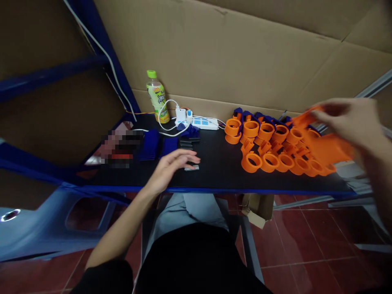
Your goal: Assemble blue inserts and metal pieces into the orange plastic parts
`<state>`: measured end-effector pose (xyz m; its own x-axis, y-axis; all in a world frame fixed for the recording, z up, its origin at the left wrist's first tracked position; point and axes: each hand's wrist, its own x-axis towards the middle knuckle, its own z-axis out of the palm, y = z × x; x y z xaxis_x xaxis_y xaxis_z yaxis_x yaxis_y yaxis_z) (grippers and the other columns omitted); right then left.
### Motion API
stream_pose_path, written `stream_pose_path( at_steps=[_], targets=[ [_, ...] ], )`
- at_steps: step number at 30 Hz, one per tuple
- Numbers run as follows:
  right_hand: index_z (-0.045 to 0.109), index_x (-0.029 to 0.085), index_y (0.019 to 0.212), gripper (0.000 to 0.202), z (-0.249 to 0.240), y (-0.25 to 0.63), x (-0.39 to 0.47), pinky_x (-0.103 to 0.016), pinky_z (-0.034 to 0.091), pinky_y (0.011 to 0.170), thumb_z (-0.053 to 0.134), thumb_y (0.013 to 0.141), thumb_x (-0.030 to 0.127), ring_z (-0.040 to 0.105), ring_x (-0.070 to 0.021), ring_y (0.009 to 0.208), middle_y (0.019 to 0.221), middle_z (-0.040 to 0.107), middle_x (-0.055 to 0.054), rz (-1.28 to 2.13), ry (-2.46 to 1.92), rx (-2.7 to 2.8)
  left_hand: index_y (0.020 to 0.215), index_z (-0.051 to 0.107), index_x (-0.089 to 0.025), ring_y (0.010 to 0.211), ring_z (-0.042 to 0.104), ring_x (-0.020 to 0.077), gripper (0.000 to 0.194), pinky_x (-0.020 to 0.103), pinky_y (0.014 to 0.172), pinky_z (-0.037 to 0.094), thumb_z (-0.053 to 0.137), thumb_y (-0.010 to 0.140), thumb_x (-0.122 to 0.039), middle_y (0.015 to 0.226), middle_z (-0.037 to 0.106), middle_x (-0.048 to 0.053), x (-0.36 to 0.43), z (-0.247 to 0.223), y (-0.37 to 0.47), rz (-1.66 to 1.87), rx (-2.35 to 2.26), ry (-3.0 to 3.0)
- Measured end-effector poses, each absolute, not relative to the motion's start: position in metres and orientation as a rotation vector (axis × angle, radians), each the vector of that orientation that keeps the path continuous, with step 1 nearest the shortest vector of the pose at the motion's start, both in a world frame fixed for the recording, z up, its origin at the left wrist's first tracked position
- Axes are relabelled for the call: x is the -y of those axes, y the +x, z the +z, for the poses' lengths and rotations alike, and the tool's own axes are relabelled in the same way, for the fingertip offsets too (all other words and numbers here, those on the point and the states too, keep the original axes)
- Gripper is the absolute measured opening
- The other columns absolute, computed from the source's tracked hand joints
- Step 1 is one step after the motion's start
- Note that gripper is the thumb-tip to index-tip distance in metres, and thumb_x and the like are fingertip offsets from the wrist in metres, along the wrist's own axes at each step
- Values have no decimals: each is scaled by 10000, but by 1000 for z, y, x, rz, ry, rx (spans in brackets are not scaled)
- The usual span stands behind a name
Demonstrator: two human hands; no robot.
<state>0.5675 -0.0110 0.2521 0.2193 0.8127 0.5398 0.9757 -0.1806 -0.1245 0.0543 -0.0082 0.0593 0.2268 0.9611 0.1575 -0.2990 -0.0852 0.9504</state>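
Note:
My right hand (352,120) is raised at the right, thumb and fingers closed on an orange plastic ring holder (329,149), which is blurred. It hangs over the right end of several more orange ring holders (253,162) standing in rows. Some at the back carry dark blue parts (260,116). My left hand (173,165) hovers low over the table with its fingers stretched and apart. A small silver-grey piece (192,168) lies just under its fingertips; I cannot tell whether they touch it. Behind that hand are dark strips (185,144) and flat blue pieces (169,147).
The black table (214,175) has a blue front edge. A drink bottle (158,100) and a white power strip (205,123) with cables stand against the cardboard wall (245,53). A blue metal frame (113,53) rises at the left. An open cardboard box (259,208) sits below.

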Motion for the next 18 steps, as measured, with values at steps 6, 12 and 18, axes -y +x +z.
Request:
stream_pose_path(
  at_steps=[6, 12, 18],
  targets=[
    [812, 198, 930, 295, 187, 314, 11, -353, 604, 707, 770, 844, 477, 712, -188, 753, 849, 772, -48, 704, -1251, 1988, 1427, 640, -285, 1402, 613, 323, 645, 454, 1116, 529, 846, 843, -465, 1499, 648, 146, 18, 45, 79, 1031, -427, 1311],
    [802, 274, 1064, 316, 119, 233, -24, -364, 643, 754, 682, 935, 536, 743, -214, 932, 1087, 781, -26, 863, -1017, 1732, 1308, 643, -240, 1004, 794, 286, 543, 381, 844, 629, 719, 910, -602, 1290, 760, 137, 6, 49, 67, 1358, -656, 1107],
    [776, 291, 1038, 215, 58, 258, -15, -356, 586, 754, 643, 1014, 459, 719, -213, 926, 1032, 773, -30, 569, -1184, 2022, 1035, 727, -192, 506, 661, 146, 401, 253, 521, 517, 701, 911, -572, 686, 742, 24, -10, 68, 22, 1563, -826, 990]
  ],
)
